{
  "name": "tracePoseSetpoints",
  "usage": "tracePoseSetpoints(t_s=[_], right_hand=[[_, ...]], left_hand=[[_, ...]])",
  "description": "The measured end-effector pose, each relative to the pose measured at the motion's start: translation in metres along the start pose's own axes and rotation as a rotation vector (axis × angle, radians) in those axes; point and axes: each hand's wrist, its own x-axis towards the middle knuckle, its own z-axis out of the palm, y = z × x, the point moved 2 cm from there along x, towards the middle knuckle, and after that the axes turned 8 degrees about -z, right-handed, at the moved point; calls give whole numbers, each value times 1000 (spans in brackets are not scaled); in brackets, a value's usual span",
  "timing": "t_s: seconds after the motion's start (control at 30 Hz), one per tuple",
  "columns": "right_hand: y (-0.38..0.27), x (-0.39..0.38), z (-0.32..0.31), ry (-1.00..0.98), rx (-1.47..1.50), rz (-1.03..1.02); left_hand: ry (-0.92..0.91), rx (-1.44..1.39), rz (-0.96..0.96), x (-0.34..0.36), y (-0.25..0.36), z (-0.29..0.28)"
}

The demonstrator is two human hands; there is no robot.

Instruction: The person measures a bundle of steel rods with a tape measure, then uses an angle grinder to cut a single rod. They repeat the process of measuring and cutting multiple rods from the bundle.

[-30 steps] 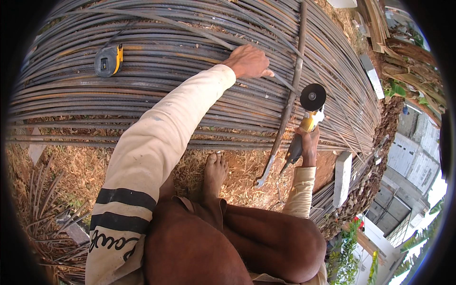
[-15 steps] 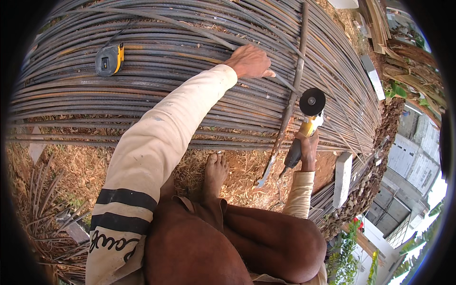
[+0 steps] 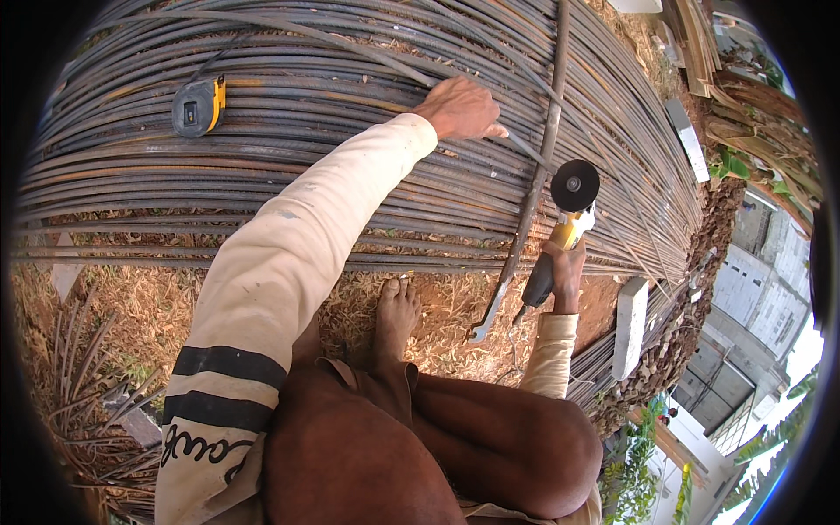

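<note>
My left hand [image 3: 458,108] is closed round a steel rebar rod [image 3: 385,66] that lies slantwise over a wide layer of rebar [image 3: 350,188]. The rod's end comes out past my thumb and reaches toward a rusty crossbar [image 3: 535,175]. In my right hand [image 3: 565,269] is a yellow and black angle grinder [image 3: 570,229], gripped by its body. Its dark cutting disc [image 3: 575,185] faces up, close beside the crossbar and near the rod's end. Whether the disc touches the rod I cannot tell. A yellow and grey tape measure [image 3: 198,107] rests on the rebar at the left.
My bare foot [image 3: 398,319] stands on soil strewn with dry leaves, by the rebar's near edge. White blocks [image 3: 630,328] lie at the right. The crossbar ends in a notched hook [image 3: 479,332]. Shorter rods [image 3: 79,376] are heaped at the lower left, and grey buildings [image 3: 744,297] stand far right.
Almost nothing differs. The view has shifted very slightly, while both hands keep their grip and the grinder stays by the crossbar.
</note>
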Motion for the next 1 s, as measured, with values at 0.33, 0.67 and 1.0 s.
tracePoseSetpoints(t_s=[0.33,0.67,1.0], right_hand=[[-1,14,-1,8,40,-52],[3,3,-2,26,-67,-24],[2,24,-3,21,-13,-67]], left_hand=[[18,-11,7,0,0,1],[1,-32,-13,-1,1,-1],[-12,-67,-25,-1,1,-2]])
